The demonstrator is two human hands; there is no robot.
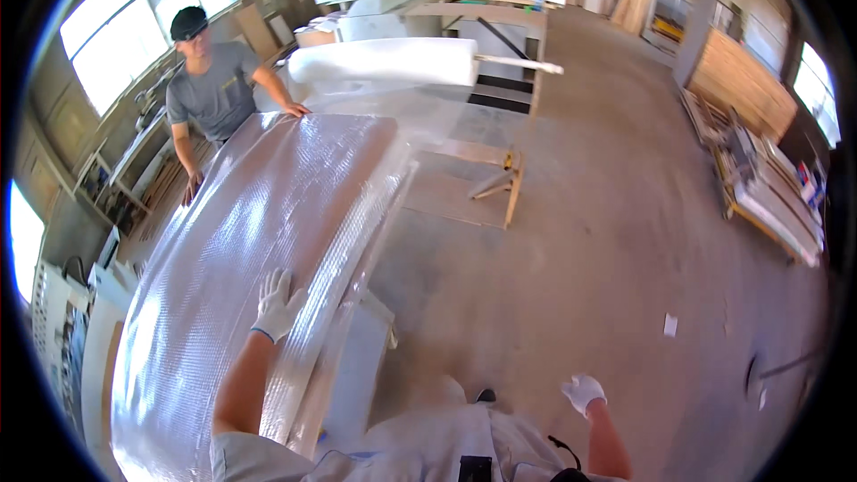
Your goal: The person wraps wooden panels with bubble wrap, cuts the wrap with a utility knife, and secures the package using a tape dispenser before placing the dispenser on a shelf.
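A sheet of clear bubble wrap [241, 223] covers a large flat panel on my left, its long right edge hanging over in loose folds. My left hand [279, 305], in a white glove, rests flat on the wrap with the fingers spread. Out to my right side, over the floor, my right hand [585, 392] is also gloved; it holds nothing and its fingers are loosely apart. Across the panel a person in a grey shirt [214, 85] has one hand on the far edge of the wrap and the other on its left edge.
Beyond the panel, a thick white roll of wrap [384, 62] sits on a pole. A wooden stand [513, 187] juts out to its right. Boards lie stacked on a rack [759, 187] at far right. A small white scrap [670, 325] lies on the concrete floor [607, 241].
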